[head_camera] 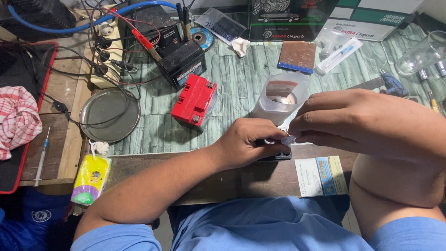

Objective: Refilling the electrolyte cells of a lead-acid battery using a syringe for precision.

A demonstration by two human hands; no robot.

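A cluttered surface (pixel 241 88) with green planks. At its near edge both hands, left (pixel 246 142) and right (pixel 353 121), pinch a small white piece (pixel 288 140) over a dark block (pixel 277 156); work looks midway. Beyond: clear pouch (pixel 278 97), red battery (pixel 194 101).

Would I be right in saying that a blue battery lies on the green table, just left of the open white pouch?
Not quite: the head view shows the battery is red, not blue. It does lie on the green table, left of the open white pouch.
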